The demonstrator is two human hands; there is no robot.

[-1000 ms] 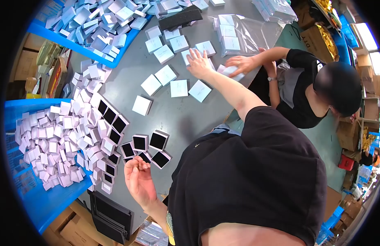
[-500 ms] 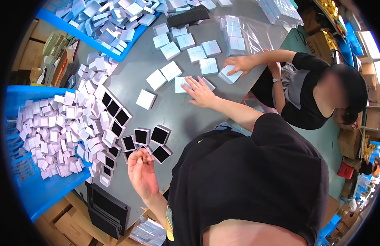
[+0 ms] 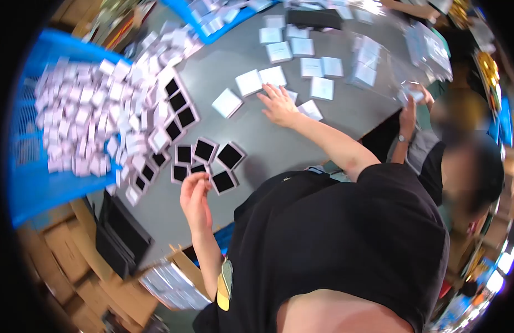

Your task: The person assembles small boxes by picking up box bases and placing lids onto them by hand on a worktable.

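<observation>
My right hand (image 3: 280, 105), fingers spread, lies over white lidded boxes near the middle of the grey table. One white box (image 3: 272, 76) is at its fingertips, and another (image 3: 310, 110) lies to its right. My left hand (image 3: 197, 197) is raised beside a small group of open boxes with black inserts (image 3: 204, 150). Its thumb and fingertips are drawn together; whether anything small is between them is hidden. One open box (image 3: 223, 181) lies just right of those fingertips.
Blue crates (image 3: 25, 172) at the left and top hold many small white boxes. Black trays (image 3: 121, 236) stand at the lower left. A black strip (image 3: 314, 19) lies at the back. At the right, a co-worker's hands (image 3: 409, 108) hold something clear near bagged boxes (image 3: 366, 61).
The view has turned, shifting the table contents. My right hand has moved over to the boxes nearer the left. The co-worker's hand has left the white boxes and is now near the plastic bags.
</observation>
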